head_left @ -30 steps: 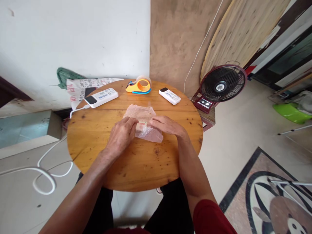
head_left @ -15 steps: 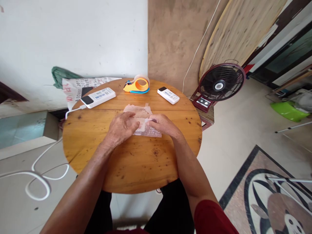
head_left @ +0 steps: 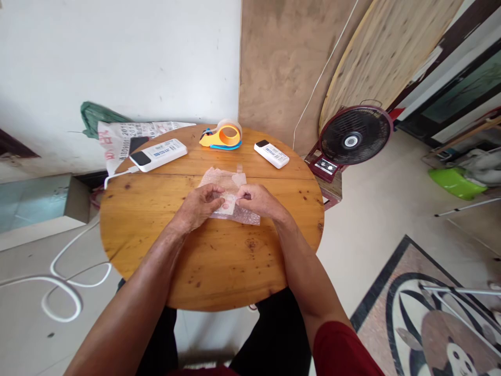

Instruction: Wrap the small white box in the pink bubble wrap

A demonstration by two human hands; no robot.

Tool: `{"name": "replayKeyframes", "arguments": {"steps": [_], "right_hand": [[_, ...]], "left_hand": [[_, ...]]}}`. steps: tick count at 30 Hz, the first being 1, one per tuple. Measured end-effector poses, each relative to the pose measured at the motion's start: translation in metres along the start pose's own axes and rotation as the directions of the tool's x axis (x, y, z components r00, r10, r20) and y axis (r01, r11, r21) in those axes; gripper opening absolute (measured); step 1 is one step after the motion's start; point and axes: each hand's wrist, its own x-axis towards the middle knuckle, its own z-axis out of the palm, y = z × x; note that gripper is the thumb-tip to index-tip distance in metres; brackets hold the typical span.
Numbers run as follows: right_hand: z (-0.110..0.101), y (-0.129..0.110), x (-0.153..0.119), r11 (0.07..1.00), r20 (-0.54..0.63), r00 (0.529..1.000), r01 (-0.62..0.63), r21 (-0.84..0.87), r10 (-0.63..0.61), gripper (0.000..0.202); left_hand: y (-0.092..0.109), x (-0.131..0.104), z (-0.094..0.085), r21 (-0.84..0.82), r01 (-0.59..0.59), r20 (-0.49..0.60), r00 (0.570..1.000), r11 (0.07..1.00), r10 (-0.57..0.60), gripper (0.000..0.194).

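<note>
A pinkish sheet of bubble wrap lies on the round wooden table, with a small whitish flat piece on its middle. My right hand pinches the clear plastic at the right edge of that piece, thumb against forefinger. On the other side my left hand rests over the wrap's left edge, fingers curved, thumb and forefinger apart near the whitish piece. A short strip of clear tape sticks up at the wrap's far edge. Beyond the wrap stands an orange and blue tape dispenser.
A white power bank with a cable lies at the table's back left, another white power bank at the back right. A dark red fan stands right of the table. A white cord loops on the left floor.
My left hand's fingers have curled in and drawn back slightly, showing more of the whitish piece. My right hand keeps its pinch, with its fingers a little more bent.
</note>
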Motion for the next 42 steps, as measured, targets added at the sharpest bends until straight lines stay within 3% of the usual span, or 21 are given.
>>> {"name": "replayKeyframes", "arguments": {"steps": [7, 13, 19, 23, 30, 36, 42], "right_hand": [[-0.002, 0.007, 0.001, 0.992, 0.082, 0.997, -0.020, 0.121, 0.010, 0.008], [-0.004, 0.007, 0.000, 0.996, 0.123, 0.991, -0.060, 0.068, 0.052, 0.007], [-0.005, 0.005, -0.001, 0.999, 0.089, 0.995, -0.040, -0.031, 0.043, 0.008], [-0.004, 0.001, 0.000, 0.998, 0.055, 0.998, 0.001, -0.070, 0.003, 0.019], [0.002, -0.008, -0.002, 0.998, 0.061, 0.998, 0.008, -0.067, -0.004, 0.026], [0.009, -0.007, 0.002, 0.997, 0.010, 0.999, -0.043, -0.061, 0.044, 0.019], [0.012, -0.004, 0.003, 0.998, -0.048, 0.997, 0.056, -0.010, -0.057, 0.020]], "left_hand": [[-0.003, -0.002, 0.000, -0.130, 0.002, 0.065, 0.998, 0.991, 0.007, 0.054], [-0.003, -0.002, 0.000, -0.150, 0.015, 0.080, 0.997, 0.989, -0.003, 0.055], [-0.004, -0.002, 0.000, -0.132, 0.028, 0.051, 0.998, 0.991, -0.021, 0.056], [-0.004, -0.002, 0.000, -0.116, 0.025, 0.070, 0.997, 0.993, -0.017, 0.060], [-0.002, -0.002, 0.000, -0.118, 0.017, 0.052, 0.999, 0.993, -0.011, 0.060], [0.001, -0.004, 0.000, -0.130, 0.045, 0.040, 0.998, 0.991, -0.040, 0.063], [0.003, -0.005, 0.000, -0.047, 0.027, 0.033, 0.999, 0.999, -0.025, 0.063]]}}
